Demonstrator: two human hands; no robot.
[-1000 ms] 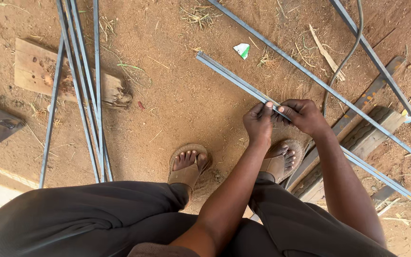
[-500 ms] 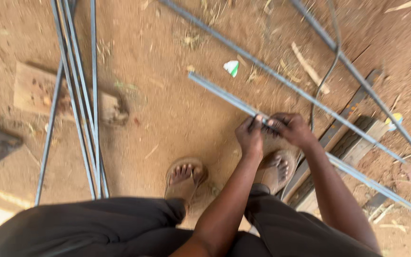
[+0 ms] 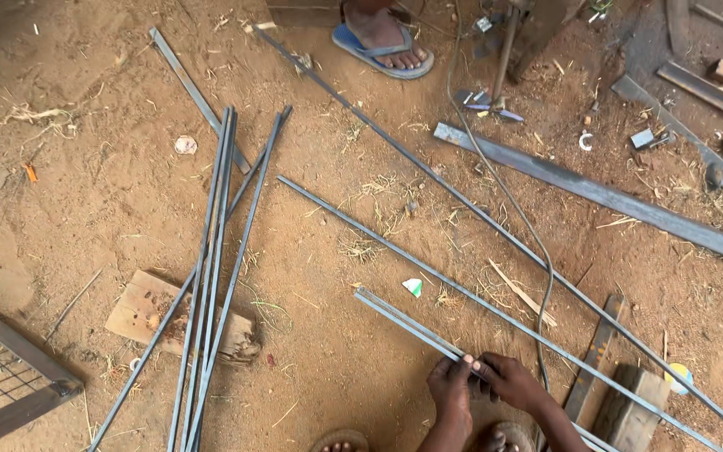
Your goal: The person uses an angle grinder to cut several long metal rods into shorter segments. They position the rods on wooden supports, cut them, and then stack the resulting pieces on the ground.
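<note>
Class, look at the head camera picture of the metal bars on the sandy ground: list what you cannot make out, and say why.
- Head view: the far end of the metal bar under both hands is covered by them.
- The other person beyond the sandalled foot: cut off by the top edge.
- The wire mesh frame: cut off by the left edge.
- Small metal bits at top right: too small to identify.

A long, thin grey metal strip (image 3: pixel 412 322), flat and narrow, lies low over the sandy ground, slanting from its free squared end just below a small green-and-white scrap (image 3: pixel 412 287) down to the right. Its near part is pinched between the left hand (image 3: pixel 450 387) and the right hand (image 3: pixel 508 381), and it looks like two thin lengths laid together, parallel
</note>
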